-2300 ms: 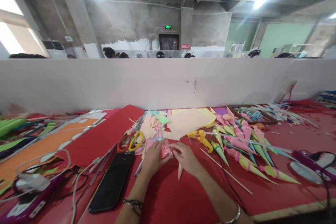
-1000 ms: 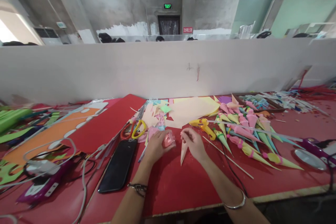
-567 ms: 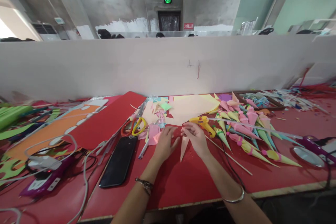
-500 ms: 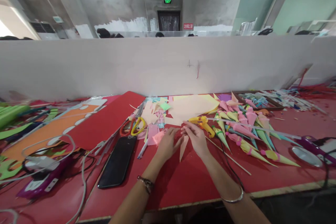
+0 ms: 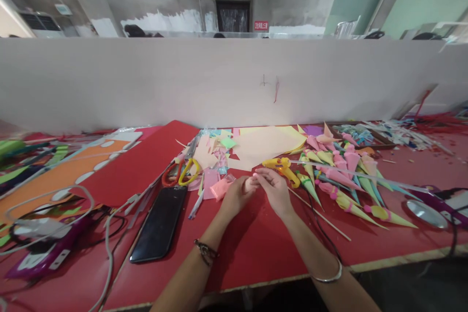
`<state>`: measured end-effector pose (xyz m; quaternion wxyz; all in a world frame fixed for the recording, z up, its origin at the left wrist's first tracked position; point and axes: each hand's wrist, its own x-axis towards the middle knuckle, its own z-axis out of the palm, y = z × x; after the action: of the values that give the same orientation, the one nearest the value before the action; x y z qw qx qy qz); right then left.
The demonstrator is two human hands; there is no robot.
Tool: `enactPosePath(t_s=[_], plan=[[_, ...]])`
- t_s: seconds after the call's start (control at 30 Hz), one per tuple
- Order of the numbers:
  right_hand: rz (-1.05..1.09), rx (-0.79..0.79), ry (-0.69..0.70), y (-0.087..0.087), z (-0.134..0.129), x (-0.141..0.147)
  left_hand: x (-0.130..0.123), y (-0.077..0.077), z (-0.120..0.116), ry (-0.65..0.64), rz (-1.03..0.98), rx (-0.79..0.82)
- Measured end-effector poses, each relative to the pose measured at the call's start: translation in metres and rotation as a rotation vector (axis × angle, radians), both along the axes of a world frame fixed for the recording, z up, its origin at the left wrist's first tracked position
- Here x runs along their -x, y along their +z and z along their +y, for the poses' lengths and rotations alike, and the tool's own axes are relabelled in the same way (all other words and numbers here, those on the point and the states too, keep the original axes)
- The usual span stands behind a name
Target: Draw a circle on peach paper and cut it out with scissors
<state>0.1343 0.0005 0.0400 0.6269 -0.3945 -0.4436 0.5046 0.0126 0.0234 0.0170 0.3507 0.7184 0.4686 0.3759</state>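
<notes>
My left hand (image 5: 237,196) is closed around a peach paper cone (image 5: 250,184), most of which its fingers hide. Against it, my right hand (image 5: 275,192) pinches a small pink piece (image 5: 255,174) at the cone's upper end. The fingertips of both hands meet over the red table (image 5: 263,263). A yellow glue gun (image 5: 287,169) lies just beyond my right hand, a clear glue stick reaching out from it to the right. Left of my left hand is a pink packet (image 5: 221,186).
Finished paper cones (image 5: 338,170) in pink, yellow and green pile up at right, near a thin wooden stick (image 5: 325,219). On the left are scissors (image 5: 189,171), a black phone (image 5: 159,224), red sheets (image 5: 146,161) and a purple power strip (image 5: 51,253). A white partition (image 5: 183,83) stands behind.
The peach cone, whose point hung down between my hands, is now mostly covered by my left hand. My fingertips have come closer together. The view has tilted slightly downward.
</notes>
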Motion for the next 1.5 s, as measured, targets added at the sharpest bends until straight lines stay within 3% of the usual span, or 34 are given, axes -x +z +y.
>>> enactPosePath(t_s=[0.23,0.47,0.77,1.27,1.5], plan=[[-0.029,0.032,0.055,-0.003,-0.001,0.0,0.005,0.011,-0.002,0.216,-0.339,0.288],[-0.012,0.063,0.065,-0.001,-0.005,0.001,-0.001,0.01,-0.002,0.123,-0.663,0.478],[-0.066,-0.03,-0.008,-0.006,-0.001,-0.001,-0.004,0.009,0.0,0.105,-0.729,0.6],[0.205,0.092,0.201,-0.005,0.0,0.001,-0.002,0.012,-0.001,0.121,-0.877,0.714],[0.216,0.14,0.235,-0.002,-0.003,0.002,0.0,0.014,-0.002,0.116,-0.928,0.764]])
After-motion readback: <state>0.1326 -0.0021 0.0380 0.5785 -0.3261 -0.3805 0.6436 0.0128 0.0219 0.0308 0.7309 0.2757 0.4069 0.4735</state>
